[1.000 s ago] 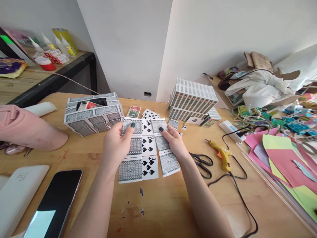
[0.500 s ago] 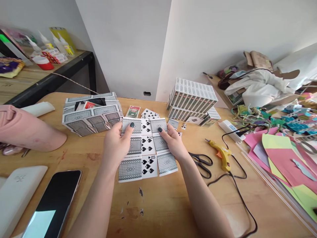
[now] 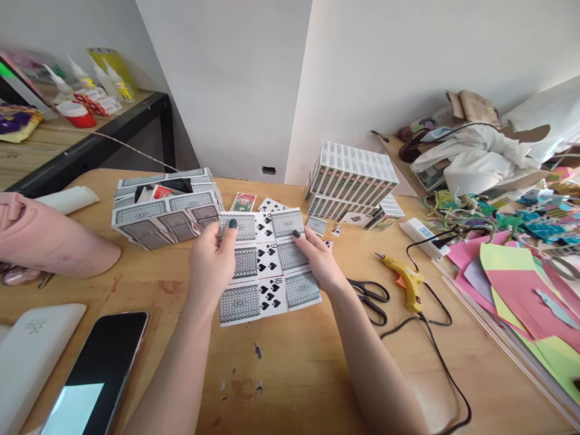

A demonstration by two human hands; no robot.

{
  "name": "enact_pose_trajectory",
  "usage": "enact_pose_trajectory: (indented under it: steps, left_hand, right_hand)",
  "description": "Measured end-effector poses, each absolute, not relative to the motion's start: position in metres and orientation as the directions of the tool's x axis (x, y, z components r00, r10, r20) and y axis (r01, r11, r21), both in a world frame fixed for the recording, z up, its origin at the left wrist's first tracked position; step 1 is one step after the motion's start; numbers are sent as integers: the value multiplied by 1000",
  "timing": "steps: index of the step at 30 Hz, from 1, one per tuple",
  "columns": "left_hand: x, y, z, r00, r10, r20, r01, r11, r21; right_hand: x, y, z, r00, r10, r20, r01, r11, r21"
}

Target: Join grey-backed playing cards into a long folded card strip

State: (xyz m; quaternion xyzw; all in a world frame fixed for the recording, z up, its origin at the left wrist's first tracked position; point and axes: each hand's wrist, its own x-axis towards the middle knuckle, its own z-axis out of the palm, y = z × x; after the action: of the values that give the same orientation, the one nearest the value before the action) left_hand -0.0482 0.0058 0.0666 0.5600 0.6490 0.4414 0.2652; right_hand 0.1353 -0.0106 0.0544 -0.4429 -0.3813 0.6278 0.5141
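A panel of joined playing cards (image 3: 270, 296) is held up over the table, three rows deep, with patterned backs at both sides and spade faces down the middle. My left hand (image 3: 212, 251) pinches its left edge, thumb on top of an upper card. At the right edge, my right hand (image 3: 319, 254) grips the panel with its thumb over the card backs; its other fingers are partly hidden. Behind the panel lie a red and green card pack (image 3: 243, 202) and some loose cards (image 3: 272, 205).
A box covered in cards (image 3: 167, 211) stands at the left, near a pink roll (image 3: 58, 235) and a phone (image 3: 97, 368). Stacked card packs (image 3: 356, 175) stand behind right. Scissors (image 3: 374, 296), a yellow glue gun (image 3: 408, 281) with its cord and coloured paper (image 3: 521, 278) are at right.
The panel has tilted and moved slightly up; its right column now sits closer against the middle spade column. Both hands still hold it.
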Motion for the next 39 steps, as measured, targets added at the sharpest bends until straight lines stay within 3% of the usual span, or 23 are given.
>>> enact_pose_trajectory:
  steps: [8,20,39]
  left_hand:
    - [-52,7,70,-308,920,243,599,-10,801]
    - [-48,5,68,-294,918,265,636,-19,772]
    - [-48,5,72,-325,893,312,731,28,682]
  right_hand:
    - [138,-11,57,-305,932,-194,-238,-272,-933]
    - [139,-12,55,-171,946,-274,-63,-288,-955]
    - [140,-11,56,-297,904,-308,-260,-387,-885]
